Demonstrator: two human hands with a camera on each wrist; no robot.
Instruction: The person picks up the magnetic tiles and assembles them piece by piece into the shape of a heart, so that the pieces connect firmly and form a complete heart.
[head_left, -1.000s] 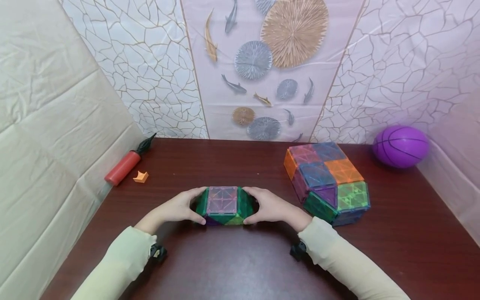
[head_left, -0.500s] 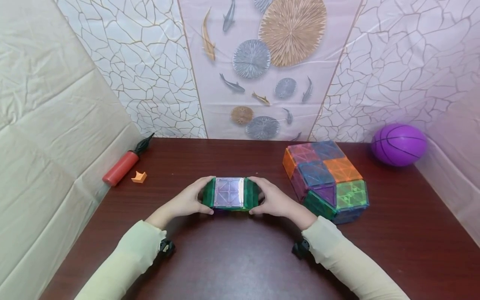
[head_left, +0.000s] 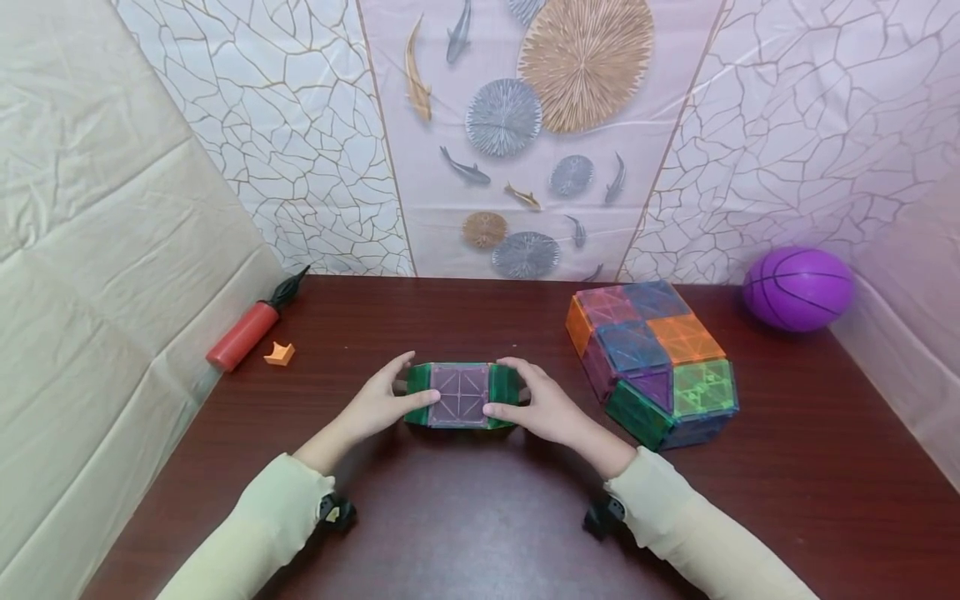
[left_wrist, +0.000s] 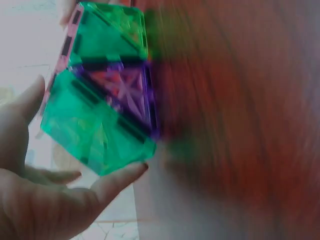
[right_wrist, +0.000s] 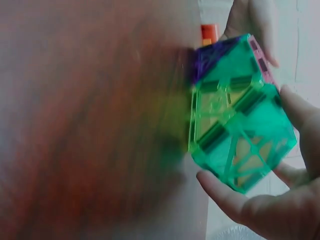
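A low block of magnetic tiles (head_left: 459, 395) stands in the middle of the table, with a pink-purple square on top and green ends. My left hand (head_left: 377, 406) holds its left end, the thumb resting on the top square. At the opposite end my right hand (head_left: 547, 404) holds it the same way, thumb on the square's near corner. Purple triangle (left_wrist: 125, 90) and green tiles (left_wrist: 95, 122) show on the near face in the left wrist view. A yellow-green triangle (right_wrist: 217, 107) appears in the right wrist view. Fingers behind the block are partly hidden.
A larger, many-coloured magnetic tile structure (head_left: 652, 358) stands to the right, near my right forearm. Behind it sits a purple ball (head_left: 799, 288). At the left edge lie a red hand pump (head_left: 243, 336) and a small orange piece (head_left: 279, 354). Patterned cloth hangs behind the table (head_left: 480, 517).
My hands have carried the block slightly away from me and to the right, then slightly back. Both thumbs have moved from its near face onto the top square.
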